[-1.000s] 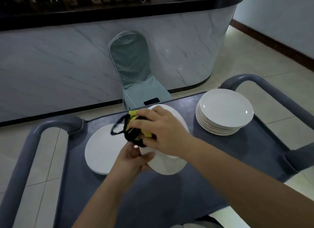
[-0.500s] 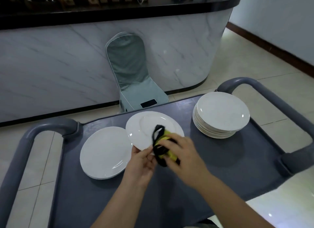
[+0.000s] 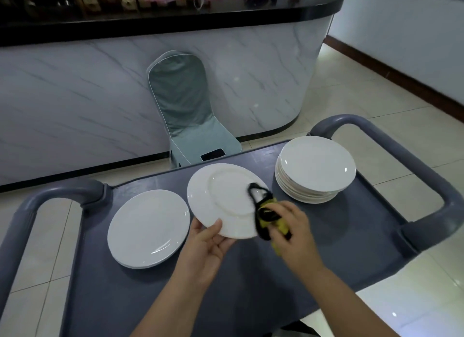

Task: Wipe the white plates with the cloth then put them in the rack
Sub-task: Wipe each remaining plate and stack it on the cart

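A left hand [image 3: 208,246] pinched the white plate [image 3: 223,198] by its near rim while the right hand [image 3: 295,233] clutched a cloth [image 3: 268,217]; stiff, slick china, likely breakable.

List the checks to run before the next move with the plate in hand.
1. Left hand grips the held plate at its near rim, thumb on top: ok.
2. Right hand holds the cloth against the plate: ok.
3. Upturned face wiped all over: cannot tell.
4. Rack in view: not ok, none shows.
5. Stack of plates on the right sits level: ok.
6. Bare space on the cart for setting down: ok.
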Available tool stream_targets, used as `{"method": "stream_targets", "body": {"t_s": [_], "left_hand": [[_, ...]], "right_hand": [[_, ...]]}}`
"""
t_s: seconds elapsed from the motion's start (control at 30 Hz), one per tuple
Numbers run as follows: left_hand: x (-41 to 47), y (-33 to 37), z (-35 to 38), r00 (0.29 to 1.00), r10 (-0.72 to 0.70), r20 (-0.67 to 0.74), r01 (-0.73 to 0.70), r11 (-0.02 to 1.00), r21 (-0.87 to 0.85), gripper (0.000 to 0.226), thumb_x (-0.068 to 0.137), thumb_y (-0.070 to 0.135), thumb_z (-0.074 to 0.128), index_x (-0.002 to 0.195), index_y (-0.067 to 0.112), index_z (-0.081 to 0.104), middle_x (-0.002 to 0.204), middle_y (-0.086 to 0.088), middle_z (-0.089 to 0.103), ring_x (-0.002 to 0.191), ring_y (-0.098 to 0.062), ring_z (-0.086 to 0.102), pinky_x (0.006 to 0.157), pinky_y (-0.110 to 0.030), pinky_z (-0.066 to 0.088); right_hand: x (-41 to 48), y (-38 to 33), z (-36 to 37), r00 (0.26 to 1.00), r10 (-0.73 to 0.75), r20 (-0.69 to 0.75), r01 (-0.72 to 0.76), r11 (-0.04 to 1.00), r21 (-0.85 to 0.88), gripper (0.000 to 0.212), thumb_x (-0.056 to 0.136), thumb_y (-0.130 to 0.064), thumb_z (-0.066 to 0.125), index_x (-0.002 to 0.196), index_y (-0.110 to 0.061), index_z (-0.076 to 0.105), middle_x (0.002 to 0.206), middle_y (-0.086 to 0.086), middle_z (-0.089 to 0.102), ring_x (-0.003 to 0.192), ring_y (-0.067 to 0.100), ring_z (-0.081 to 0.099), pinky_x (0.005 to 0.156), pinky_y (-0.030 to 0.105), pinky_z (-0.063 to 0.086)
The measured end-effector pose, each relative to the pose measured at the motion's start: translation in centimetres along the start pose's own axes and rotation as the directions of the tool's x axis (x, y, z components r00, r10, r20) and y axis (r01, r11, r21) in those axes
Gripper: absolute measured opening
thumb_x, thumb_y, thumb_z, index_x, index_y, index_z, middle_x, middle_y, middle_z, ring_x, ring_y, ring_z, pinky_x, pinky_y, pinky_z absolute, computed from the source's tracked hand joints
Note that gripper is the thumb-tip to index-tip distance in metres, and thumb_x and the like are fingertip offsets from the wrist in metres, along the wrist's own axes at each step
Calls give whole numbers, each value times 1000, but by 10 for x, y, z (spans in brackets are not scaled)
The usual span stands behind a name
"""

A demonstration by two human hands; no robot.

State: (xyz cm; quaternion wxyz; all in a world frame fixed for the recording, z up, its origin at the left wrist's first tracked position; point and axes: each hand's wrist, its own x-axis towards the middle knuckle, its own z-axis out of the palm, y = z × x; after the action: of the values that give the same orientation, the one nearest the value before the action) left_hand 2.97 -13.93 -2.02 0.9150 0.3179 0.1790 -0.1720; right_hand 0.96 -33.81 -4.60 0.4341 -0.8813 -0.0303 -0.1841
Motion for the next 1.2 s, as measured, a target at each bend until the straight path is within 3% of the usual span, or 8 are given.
{"method": "stream_targets", "body": {"t_s": [0.17, 0.27, 0.47, 0.57, 0.73, 0.87, 0.97, 1.2], "left_hand": [[-12, 20, -14, 974, -59, 217, -25, 932, 363, 57, 73, -6, 68, 124, 14, 55, 121, -14, 66, 105, -38, 66, 71, -44, 58], [-13, 20, 0, 960, -81, 268, -56, 882, 467, 59, 71, -6, 69, 125, 13, 54, 117, -14, 68, 105, -37, 66, 71, -46, 59], [-5, 27, 4, 968, 59, 245, -149, 918, 367, 51, 72, -13, 68, 118, 8, 58, 111, -23, 67, 101, -39, 66, 77, -51, 58], [-8, 26, -4, 973, 14, 229, -107, 910, 400, 46, 68, -9, 71, 109, 11, 62, 111, -23, 68, 100, -39, 67, 74, -48, 59], [-9, 14, 9, 960, -65, 273, -87, 856, 510, 49, 69, -3, 71, 114, 13, 61, 109, -20, 69, 99, -37, 67, 73, -44, 59], [3, 25, 31, 960, 7, 280, -140, 877, 460, 51, 69, -6, 68, 117, 7, 57, 110, -26, 67, 97, -38, 67, 76, -48, 59], [9, 34, 35, 960, -15, 281, -122, 878, 463, 51, 69, -5, 68, 118, 8, 57, 113, -25, 66, 101, -41, 65, 78, -50, 59], [10, 21, 47, 909, -213, 358, -93, 734, 672, 47, 72, -2, 72, 115, 13, 62, 103, -12, 72, 96, -31, 69, 71, -42, 59]], "right_hand": [[69, 15, -30, 976, 206, 76, -212, 973, 88, 44, 88, -1, 62, 111, -38, 59, 118, -5, 56, 116, 15, 52, 104, 29, 40], [104, -19, -18, 998, 68, -13, -68, 996, -49, 40, 87, -8, 62, 123, -26, 61, 124, 2, 55, 115, 22, 49, 103, 28, 34], [31, -48, 10, 941, -307, 141, 323, 941, -107, 42, 86, -25, 58, 128, -26, 59, 138, 0, 47, 112, 22, 46, 105, 28, 34], [10, -11, -13, 951, -281, 132, 299, 942, -150, 43, 81, -15, 63, 123, -21, 65, 136, -2, 47, 111, 27, 50, 106, 29, 34], [55, -14, -22, 997, -5, -79, -10, 982, -189, 41, 85, -9, 66, 125, -19, 62, 133, 4, 50, 108, 22, 43, 102, 44, 39], [49, -46, -3, 966, -258, -3, 255, 956, -146, 40, 88, -23, 59, 127, -26, 58, 138, -1, 46, 116, 18, 46, 105, 26, 33], [30, -20, -22, 931, -358, 68, 365, 919, -151, 41, 83, -19, 61, 124, -23, 63, 137, -1, 47, 117, 22, 49, 105, 32, 37], [83, 16, -79, 989, 90, -118, -95, 995, -35, 44, 85, -4, 60, 119, -31, 58, 124, 1, 54, 115, 20, 48, 105, 49, 40]]}}
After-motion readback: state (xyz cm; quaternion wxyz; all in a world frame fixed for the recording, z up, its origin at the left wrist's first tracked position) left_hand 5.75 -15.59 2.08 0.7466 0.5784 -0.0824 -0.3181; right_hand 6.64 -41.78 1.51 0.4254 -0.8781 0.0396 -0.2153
